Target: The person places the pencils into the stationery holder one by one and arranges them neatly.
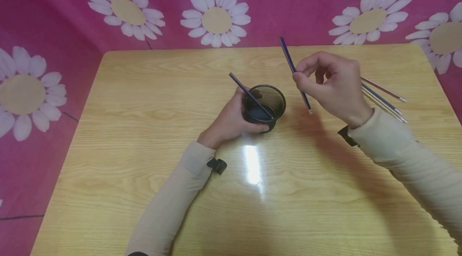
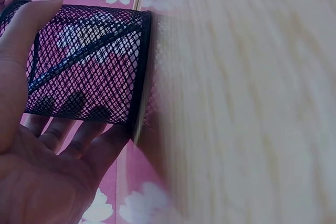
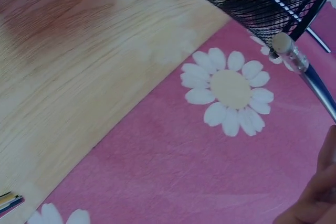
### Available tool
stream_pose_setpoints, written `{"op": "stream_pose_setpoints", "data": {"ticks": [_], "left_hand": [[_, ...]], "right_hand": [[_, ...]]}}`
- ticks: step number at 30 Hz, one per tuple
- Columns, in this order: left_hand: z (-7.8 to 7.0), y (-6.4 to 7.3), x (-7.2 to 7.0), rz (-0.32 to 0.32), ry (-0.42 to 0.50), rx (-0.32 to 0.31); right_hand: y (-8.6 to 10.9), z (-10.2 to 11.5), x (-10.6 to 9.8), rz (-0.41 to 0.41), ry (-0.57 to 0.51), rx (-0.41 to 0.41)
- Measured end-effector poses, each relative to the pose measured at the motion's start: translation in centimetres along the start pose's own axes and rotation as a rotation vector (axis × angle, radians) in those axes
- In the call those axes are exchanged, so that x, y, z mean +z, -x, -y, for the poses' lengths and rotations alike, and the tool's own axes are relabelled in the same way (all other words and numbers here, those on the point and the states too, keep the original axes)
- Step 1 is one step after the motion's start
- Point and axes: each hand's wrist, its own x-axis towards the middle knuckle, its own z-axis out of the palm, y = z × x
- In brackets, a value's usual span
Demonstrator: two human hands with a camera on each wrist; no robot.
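Observation:
A black mesh pencil cup (image 1: 265, 103) stands on the wooden table, and my left hand (image 1: 234, 115) grips it round its side. In the left wrist view the thumb lies on one side of the mesh cup (image 2: 89, 61) and the fingers on the other. One dark pencil (image 1: 240, 83) leans inside, its upper end past the rim. To the right of the cup, my right hand (image 1: 332, 83) pinches a dark blue pencil (image 1: 288, 55) in the air between thumb and fingertips. Its eraser end (image 3: 286, 48) points down, seen near the cup in the right wrist view.
Several loose pencils (image 1: 384, 99) lie on the table (image 1: 144, 128) to the right, partly hidden behind my right hand and wrist. A pink cloth with white flowers (image 1: 216, 19) hangs behind the table's far edge. Light glares off the tabletop below the cup.

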Motion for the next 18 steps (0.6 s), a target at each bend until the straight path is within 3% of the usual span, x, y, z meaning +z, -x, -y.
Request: {"op": "stream_pose_setpoints", "data": {"ticks": [8, 18], "left_hand": [[0.0, 0.0, 0.2, 0.005, 0.012, 0.001], [0.0, 0.0, 0.1, 0.000, 0.010, 0.006]], "right_hand": [[-0.4, 1.0, 1.4, -0.114, -0.147, -0.006], [-2.1, 2.0, 2.9, -0.162, -0.186, -0.081]]}}
